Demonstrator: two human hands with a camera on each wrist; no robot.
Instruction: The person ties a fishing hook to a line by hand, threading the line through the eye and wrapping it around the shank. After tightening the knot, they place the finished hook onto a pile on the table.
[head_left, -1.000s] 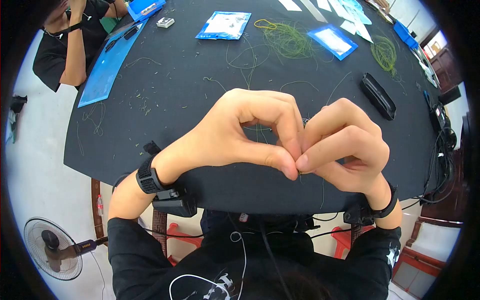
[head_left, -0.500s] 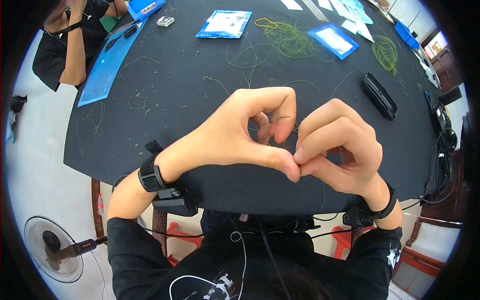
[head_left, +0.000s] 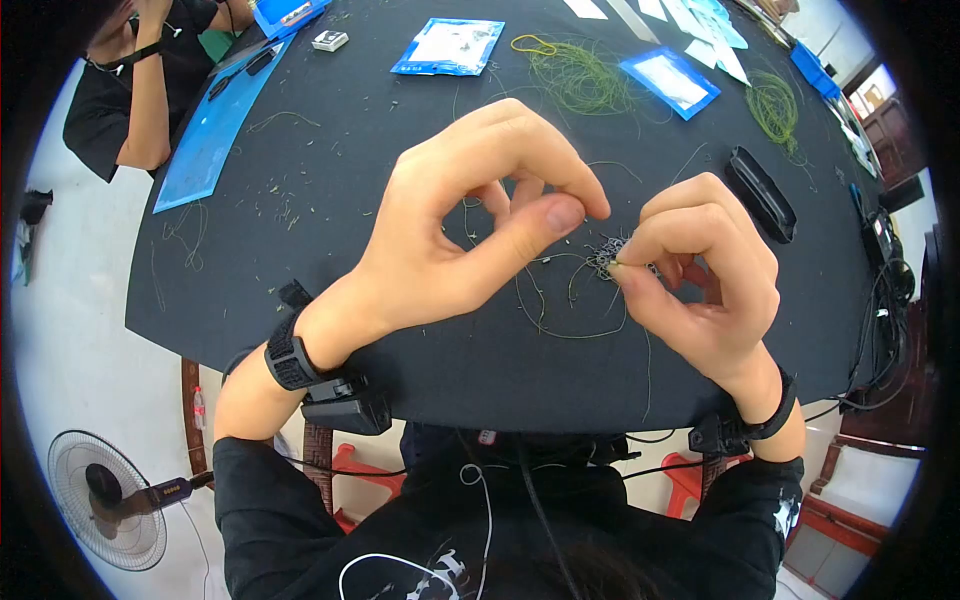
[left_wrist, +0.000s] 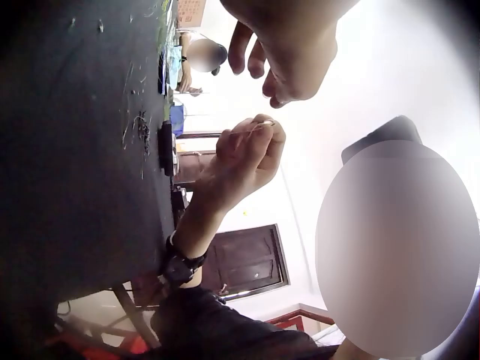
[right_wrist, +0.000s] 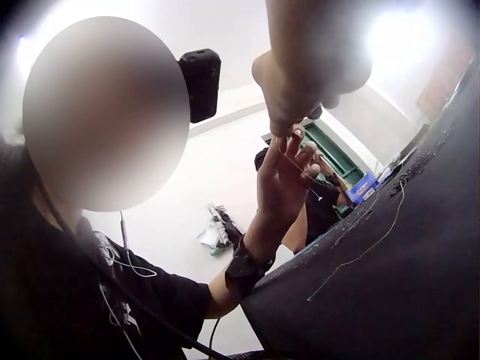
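Observation:
My left hand is raised over the table, thumb against the bent index finger, with a very thin thread at the fingertips that is hard to make out. My right hand pinches a small yellow-green thread end between thumb and index finger. Behind those fingertips lies a tangled heap of short dark threads. The two hands are apart. In the right wrist view a fine thread crosses in front of my left hand. My right hand has its fingers curled in the left wrist view.
Green thread coils and blue-edged packets lie toward the back of the black table. A black case is at the right, a blue mat at the left. Another person sits at the far left.
My hands, touching at the fingertips before, have separated. The left moved up and to the left, its index finger closing toward the thumb. The dark thread heap is now more exposed.

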